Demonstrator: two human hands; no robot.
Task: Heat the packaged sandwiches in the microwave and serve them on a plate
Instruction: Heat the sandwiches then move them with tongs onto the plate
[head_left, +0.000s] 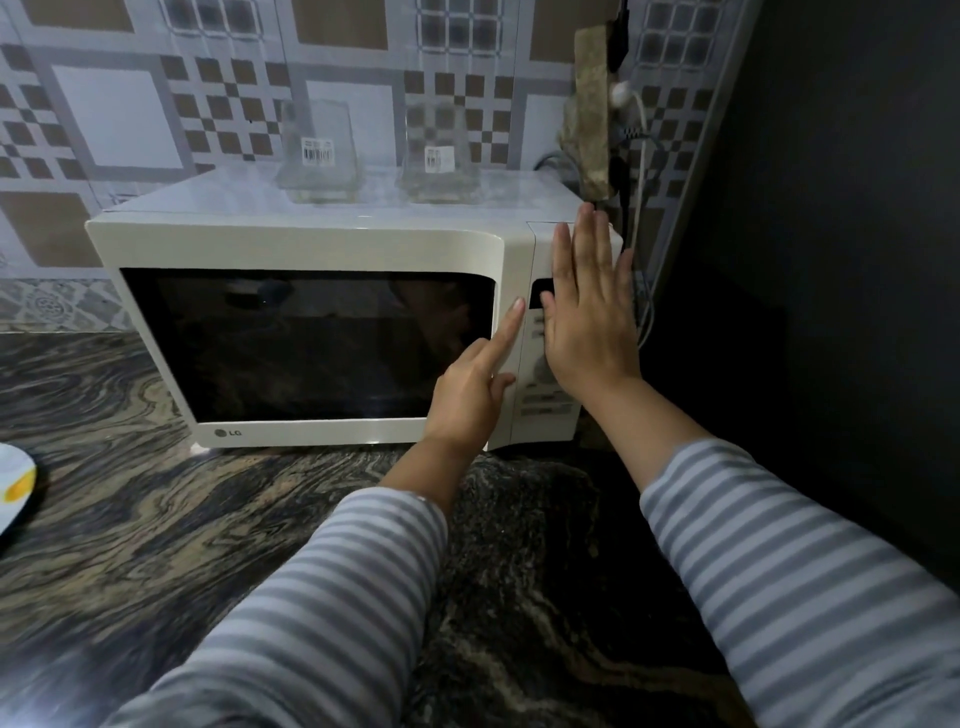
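A cream microwave (311, 244) stands on the marbled counter with its dark door (306, 343) closed; the inside is too dark to see. My left hand (470, 395) points its index finger at the door's right edge, the other fingers curled, holding nothing. My right hand (589, 306) lies flat with fingers spread over the control panel (545, 405), covering most of the buttons and the dial. The rim of a white plate (15, 486) with a yellow mark shows at the far left edge. No sandwiches are visible.
Two clear glass containers (319, 150) (439, 153) with barcode labels stand on top of the microwave. A cable and plug (631, 130) hang on the tiled wall at the right. A dark wall (831, 260) closes off the right side. The dark marbled counter (156, 545) stretches in front.
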